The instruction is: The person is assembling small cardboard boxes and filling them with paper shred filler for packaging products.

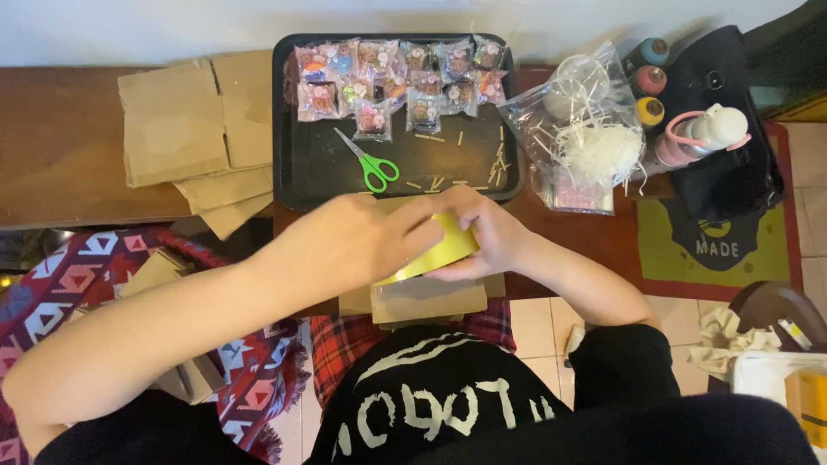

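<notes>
Your left hand (349, 241) and right hand (491, 237) both clamp fingers on the yellow tape roll (435, 252), above a brown box (428, 300), near the black tray (289, 172).

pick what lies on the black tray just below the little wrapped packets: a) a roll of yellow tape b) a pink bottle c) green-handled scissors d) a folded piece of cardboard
c: the green-handled scissors lie on the black tray below the wrapped packets, while the yellow tape roll is held between the left hand and right hand, off the tray.
</notes>
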